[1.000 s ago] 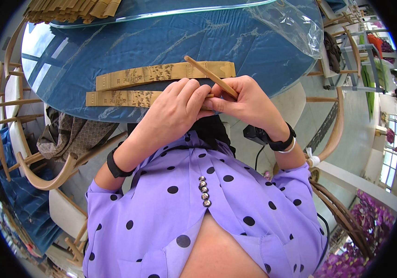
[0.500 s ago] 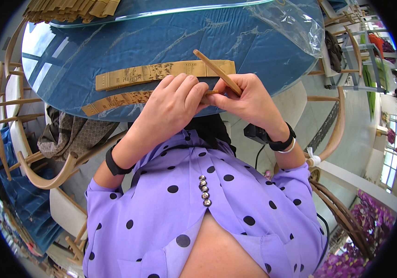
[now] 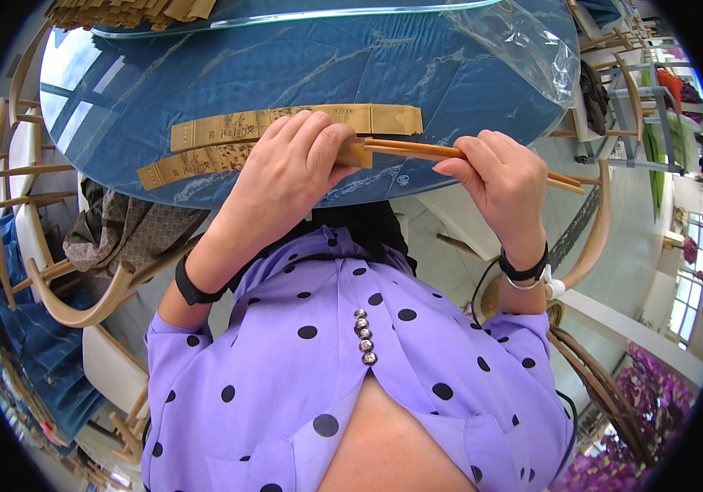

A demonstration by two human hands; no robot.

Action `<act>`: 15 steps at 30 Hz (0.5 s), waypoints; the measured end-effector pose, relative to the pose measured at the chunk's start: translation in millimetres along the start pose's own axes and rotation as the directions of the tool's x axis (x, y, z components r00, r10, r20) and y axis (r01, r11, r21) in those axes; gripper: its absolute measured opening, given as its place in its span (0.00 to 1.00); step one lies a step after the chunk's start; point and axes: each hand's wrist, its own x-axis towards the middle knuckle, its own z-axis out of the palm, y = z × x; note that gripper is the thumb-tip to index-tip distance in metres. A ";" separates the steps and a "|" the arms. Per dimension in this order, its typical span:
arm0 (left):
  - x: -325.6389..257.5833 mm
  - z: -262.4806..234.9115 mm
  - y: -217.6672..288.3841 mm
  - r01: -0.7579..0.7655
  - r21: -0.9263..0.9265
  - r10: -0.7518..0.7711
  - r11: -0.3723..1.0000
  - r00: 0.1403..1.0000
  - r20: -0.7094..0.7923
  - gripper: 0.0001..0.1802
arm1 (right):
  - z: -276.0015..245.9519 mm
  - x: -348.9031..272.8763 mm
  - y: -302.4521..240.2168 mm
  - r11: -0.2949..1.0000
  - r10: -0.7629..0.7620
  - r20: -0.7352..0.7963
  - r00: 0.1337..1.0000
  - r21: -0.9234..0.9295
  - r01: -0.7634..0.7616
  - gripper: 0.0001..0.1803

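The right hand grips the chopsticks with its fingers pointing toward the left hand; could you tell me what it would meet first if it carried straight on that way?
Most likely the paper sleeve on the chopsticks, held in the left hand. The right hand points along them; depth looks shared.

Wooden chopsticks (image 3: 425,151) lie level, seemingly half-drawn from tan paper sleeve (image 3: 354,153).
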 end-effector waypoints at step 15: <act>2.2 -1.4 1.0 0.025 -0.048 -0.025 0.999 1.000 0.006 0.22 | 4.5 -0.7 -8.6 0.994 0.042 0.163 0.986 0.096 -0.058 0.19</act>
